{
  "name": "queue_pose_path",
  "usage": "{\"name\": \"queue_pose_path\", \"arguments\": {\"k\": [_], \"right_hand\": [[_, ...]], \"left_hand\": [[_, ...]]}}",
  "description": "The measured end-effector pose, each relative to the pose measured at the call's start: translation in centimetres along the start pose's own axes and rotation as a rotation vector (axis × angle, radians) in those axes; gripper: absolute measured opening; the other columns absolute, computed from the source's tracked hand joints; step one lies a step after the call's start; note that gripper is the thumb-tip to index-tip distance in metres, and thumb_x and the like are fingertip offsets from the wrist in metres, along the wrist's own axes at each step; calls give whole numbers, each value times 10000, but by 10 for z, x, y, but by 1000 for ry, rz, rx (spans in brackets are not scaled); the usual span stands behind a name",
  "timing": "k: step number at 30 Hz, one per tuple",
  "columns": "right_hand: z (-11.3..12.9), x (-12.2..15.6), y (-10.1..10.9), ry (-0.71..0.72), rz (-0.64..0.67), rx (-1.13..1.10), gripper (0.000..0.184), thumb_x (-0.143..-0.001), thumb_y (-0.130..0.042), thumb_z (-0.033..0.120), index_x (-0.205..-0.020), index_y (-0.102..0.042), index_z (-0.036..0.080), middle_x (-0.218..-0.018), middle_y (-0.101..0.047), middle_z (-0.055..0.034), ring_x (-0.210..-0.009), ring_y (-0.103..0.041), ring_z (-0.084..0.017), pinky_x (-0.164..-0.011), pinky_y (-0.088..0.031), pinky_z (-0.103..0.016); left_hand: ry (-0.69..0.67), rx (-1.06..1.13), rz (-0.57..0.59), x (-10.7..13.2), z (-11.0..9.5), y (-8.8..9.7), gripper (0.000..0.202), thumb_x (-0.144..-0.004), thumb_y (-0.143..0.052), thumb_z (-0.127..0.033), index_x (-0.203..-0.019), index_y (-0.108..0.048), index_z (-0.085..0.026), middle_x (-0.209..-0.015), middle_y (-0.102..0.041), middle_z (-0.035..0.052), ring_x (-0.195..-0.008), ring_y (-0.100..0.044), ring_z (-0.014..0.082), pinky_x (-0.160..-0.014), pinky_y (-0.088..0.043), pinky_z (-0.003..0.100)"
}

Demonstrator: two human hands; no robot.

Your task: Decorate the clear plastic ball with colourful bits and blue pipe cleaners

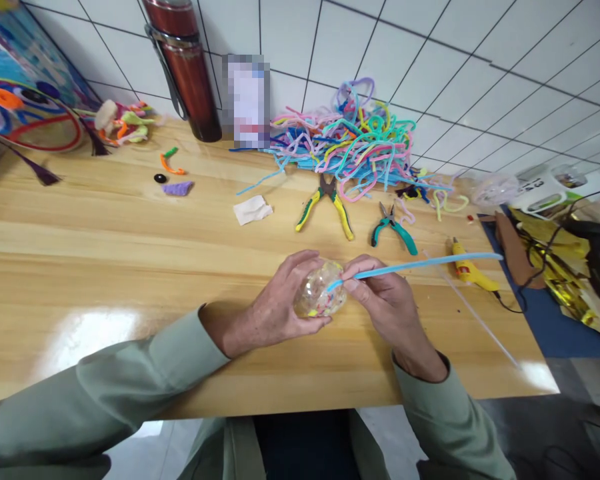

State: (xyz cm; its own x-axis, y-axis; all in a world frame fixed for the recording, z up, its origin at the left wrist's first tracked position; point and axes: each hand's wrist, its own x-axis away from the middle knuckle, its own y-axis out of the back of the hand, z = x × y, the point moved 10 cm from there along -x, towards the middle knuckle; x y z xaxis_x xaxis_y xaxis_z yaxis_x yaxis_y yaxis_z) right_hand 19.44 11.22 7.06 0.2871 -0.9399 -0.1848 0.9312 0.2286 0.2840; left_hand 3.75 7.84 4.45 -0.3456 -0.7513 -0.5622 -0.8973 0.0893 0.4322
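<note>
A clear, rounded plastic container (310, 293) with small colourful bits showing inside it is wrapped by the fingers of my left hand (275, 303), above the wooden table. My right hand (387, 307) pinches a light blue pipe cleaner (425, 262) close to one end. That short end lies at the container's near face; whether it touches or enters cannot be made out. The long end points right. Beyond my hands lie yellow-green pliers (326, 208) with spread handles and smaller teal pliers (392, 230).
A tangled heap of colourful pipe cleaners (350, 143) rests against the tiled wall. A red thermos (185, 73) stands at the back left. Toward the right lie a yellow glue gun (473, 267) with its cord and a thin clear stick (475, 317). A paper scrap (253, 210) lies mid-table.
</note>
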Motion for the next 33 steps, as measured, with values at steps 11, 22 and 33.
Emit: {"name": "queue_pose_path", "arguments": {"k": [11, 22, 33], "right_hand": [[-2, 0, -4, -52, -8, 26, 152, -924, -806, 378, -913, -717, 255, -816, -646, 6, -734, -596, -170, -695, -499, -311], [-2, -1, -5, -111, -22, 59, 59, -832, -740, 225, -851, -688, 248, -761, -650, 16, -683, -590, -160, -650, -473, -302], [9, -6, -7, -65, 28, 141, 63, -806, -695, 185, -826, -687, 245, -741, -666, 22, -681, -590, -157, -656, -471, -302]], "left_hand": [[-31, -10, -7, 0, -2, 0, 910, -844, -890, -290, -1586, -365, -248, -1480, -567, 196, -1465, -563, 384, -1148, -568, 626], [-23, -24, 2, 2, 0, -2, 907, -849, -887, -314, -1588, -363, -268, -1511, -563, 198, -1484, -558, 389, -1153, -567, 631], [-48, -18, 18, -1, -5, -2, 874, -863, -883, -287, -1567, -367, -250, -1486, -566, 204, -1474, -557, 387, -1149, -571, 618]]}}
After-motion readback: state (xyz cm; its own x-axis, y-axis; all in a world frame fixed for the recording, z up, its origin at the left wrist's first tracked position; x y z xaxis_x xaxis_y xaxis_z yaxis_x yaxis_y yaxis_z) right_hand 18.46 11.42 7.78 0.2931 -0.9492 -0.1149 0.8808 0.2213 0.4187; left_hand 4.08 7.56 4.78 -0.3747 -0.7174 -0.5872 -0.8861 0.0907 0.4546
